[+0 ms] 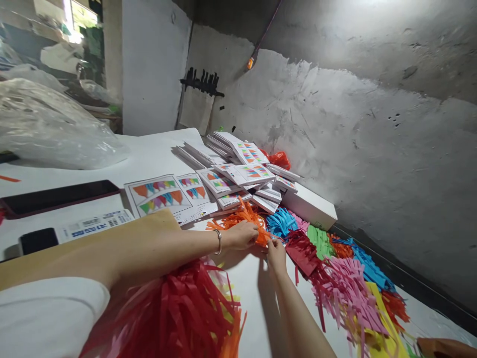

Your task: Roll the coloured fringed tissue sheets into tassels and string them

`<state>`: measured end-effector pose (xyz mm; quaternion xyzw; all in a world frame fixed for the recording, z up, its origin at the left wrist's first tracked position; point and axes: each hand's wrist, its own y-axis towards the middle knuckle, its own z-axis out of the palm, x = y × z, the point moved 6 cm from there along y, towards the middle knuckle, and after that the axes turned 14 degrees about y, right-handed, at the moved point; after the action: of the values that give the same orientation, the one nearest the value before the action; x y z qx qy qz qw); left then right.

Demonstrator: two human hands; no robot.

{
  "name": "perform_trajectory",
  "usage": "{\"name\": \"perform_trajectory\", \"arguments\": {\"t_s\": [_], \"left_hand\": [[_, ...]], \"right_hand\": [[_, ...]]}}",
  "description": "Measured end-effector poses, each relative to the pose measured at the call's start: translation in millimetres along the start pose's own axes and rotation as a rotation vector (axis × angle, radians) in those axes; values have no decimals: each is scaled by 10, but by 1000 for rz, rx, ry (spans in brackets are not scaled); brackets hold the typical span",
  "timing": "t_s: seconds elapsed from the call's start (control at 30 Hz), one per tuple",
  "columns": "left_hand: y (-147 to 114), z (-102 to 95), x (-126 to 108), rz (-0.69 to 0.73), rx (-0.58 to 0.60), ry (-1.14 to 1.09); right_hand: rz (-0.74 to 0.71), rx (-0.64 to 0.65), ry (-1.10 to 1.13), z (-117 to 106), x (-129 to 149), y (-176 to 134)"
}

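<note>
Both hands meet at an orange fringed tassel [242,215] lying on the white table. My left hand [241,235], with a bracelet at the wrist, is closed on the orange strips. Close beside it, my right hand [276,254] pinches the tassel's right end, fingers pressed together. Just right of the hands lie a blue tassel [282,222] and a dark red tassel [303,252]. A big red tassel bunch [186,308] sits below my left forearm, with yellow and orange strips at its edge.
Printed cards [249,174] are piled behind the hands, with a white box [311,205] beside them against the wall. Pink tassels [350,288] and other colours run along the right. A black phone [63,198] and plastic bags [55,124] lie at left.
</note>
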<state>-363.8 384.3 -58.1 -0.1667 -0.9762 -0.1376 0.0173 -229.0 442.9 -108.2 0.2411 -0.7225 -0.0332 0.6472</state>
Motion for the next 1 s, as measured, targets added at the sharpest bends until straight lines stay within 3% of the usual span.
{"name": "perform_trajectory", "arguments": {"t_s": [0.33,0.47,0.63,0.77,0.87,1.0], "left_hand": [[59,-169,-8,-95,73,-241],[38,-373,199,-169,62,-363],[-36,-775,846,-414,-24,-522],[-31,-1081,1273,-592,-119,-571],[25,-1172,1348,-630,-155,-558],[60,-1030,1129,-547,-94,-503]], "right_hand": [[177,-183,498,-31,-21,-62],[275,-340,624,-221,-162,-6],[343,-526,686,-713,-265,54],[318,-642,679,-1230,-172,-14],[249,-713,639,-1661,-8,-124],[125,-762,542,-2229,315,-315]]}}
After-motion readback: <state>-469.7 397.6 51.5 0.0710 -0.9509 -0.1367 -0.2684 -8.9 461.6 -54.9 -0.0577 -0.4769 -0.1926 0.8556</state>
